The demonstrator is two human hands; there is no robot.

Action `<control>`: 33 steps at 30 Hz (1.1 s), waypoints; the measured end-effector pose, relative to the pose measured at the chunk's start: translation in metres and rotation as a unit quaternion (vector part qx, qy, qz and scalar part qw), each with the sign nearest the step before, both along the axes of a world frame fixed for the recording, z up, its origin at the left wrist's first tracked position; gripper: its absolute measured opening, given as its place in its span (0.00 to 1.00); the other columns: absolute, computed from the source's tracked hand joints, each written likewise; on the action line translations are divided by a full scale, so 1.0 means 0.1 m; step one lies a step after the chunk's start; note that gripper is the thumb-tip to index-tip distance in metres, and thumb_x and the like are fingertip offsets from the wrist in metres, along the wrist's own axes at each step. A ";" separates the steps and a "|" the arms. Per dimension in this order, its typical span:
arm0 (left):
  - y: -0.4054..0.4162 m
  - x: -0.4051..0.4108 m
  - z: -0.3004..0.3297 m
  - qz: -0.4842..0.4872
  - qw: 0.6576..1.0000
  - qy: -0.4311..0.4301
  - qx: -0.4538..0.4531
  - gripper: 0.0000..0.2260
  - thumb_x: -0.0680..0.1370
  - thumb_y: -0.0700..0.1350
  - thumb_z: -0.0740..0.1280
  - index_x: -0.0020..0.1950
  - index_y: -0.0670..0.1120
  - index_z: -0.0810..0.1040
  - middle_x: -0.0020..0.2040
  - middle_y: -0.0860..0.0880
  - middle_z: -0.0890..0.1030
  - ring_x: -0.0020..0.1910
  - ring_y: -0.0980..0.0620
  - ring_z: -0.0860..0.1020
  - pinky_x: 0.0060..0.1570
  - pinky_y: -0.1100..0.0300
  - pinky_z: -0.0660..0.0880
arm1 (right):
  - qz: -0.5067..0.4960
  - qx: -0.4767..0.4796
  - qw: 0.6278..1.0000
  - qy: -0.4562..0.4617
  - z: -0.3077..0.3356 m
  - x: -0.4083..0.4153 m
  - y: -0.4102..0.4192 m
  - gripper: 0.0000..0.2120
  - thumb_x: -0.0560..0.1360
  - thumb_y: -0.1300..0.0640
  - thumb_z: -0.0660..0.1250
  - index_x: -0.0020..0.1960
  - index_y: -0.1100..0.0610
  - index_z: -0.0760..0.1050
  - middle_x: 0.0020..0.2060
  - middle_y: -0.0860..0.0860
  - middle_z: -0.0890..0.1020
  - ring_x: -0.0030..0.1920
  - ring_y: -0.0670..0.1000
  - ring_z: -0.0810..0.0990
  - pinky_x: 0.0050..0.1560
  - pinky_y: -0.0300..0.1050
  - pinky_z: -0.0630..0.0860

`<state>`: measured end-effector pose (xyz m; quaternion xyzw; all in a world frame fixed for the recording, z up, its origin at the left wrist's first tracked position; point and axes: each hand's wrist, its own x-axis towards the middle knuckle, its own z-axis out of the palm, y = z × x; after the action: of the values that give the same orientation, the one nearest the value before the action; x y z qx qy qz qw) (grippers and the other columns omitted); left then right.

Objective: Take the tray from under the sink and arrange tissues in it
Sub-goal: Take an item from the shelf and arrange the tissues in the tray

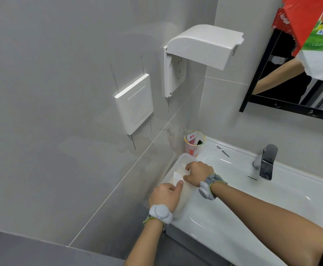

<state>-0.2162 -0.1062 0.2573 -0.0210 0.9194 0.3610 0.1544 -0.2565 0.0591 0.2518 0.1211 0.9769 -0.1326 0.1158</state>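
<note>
Left hand (165, 195) nearest, forefinger out, pressing tissue (178, 177) flat, gripping nothing. Right hand (196, 172) just beyond, knuckles curled over same tissue; whether it pinches it, cannot tell. Tissue lies in tray (182, 156), tray on sink (233, 189) rim by wall: fetching judged done, arranging under way, how many tissues left unknown. Cup (193, 144) behind tray, tap (267, 162) farther right

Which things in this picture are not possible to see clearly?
Head view only:
- Tissue in the tray: mostly covered by the left hand and right hand; count unclear.
- Cup contents: too small.
- Small items behind the basin: too small to identify.
- Red carton: cut off by the edge.
</note>
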 end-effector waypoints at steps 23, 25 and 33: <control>0.13 0.10 -0.14 -0.120 0.982 0.132 -0.058 0.10 0.76 0.55 0.63 0.48 0.55 0.82 0.39 0.48 0.83 0.36 0.49 0.77 0.35 0.60 0.69 | -0.007 -0.019 1.000 0.001 0.02 0.03 0.02 0.17 0.69 0.45 0.67 0.56 0.45 0.80 0.51 0.48 0.83 0.51 0.55 0.81 0.47 0.43 0.75; 0.07 0.13 -0.19 -0.111 0.981 0.148 -0.061 0.12 0.75 0.58 0.63 0.46 0.54 0.82 0.35 0.49 0.82 0.36 0.50 0.78 0.36 0.60 0.72 | -0.009 -0.018 1.000 0.003 0.02 0.02 0.02 0.16 0.68 0.45 0.67 0.54 0.46 0.80 0.49 0.49 0.83 0.50 0.55 0.81 0.47 0.44 0.76; 0.07 0.00 -0.08 0.015 0.999 0.037 -0.028 0.24 0.71 0.70 0.60 0.36 0.51 0.81 0.34 0.53 0.82 0.37 0.49 0.78 0.36 0.61 0.71 | -0.006 -0.011 1.000 0.003 -0.01 0.01 0.02 0.16 0.67 0.44 0.67 0.51 0.49 0.81 0.47 0.49 0.84 0.48 0.56 0.81 0.46 0.45 0.77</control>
<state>-0.2166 -0.0988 0.2494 -0.0261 0.9338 0.3382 0.1144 -0.2555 0.0610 0.2504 0.1253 0.9750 -0.1447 0.1131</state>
